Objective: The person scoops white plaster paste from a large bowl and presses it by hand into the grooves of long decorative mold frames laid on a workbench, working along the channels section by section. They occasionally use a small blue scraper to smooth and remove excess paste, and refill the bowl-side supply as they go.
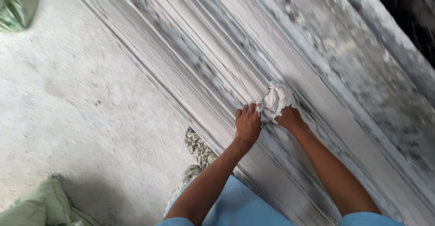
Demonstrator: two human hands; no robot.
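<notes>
Soft, even daylight fills the scene, bright but without harsh glare. The long grey-white moulded slab [235,49] is streaked with motion blur along its length, so its grooves smear into lines. Beyond the slab's far edge, the top right corner falls into deep darkness. On the near side of the slab, the pale concrete floor [77,103] looks flat and washed out, with a faint shadow near its lower edge. Beside the slab's middle, the left hand [247,125], right hand [290,118] and white rag [275,100] appear fairly sharp
</notes>
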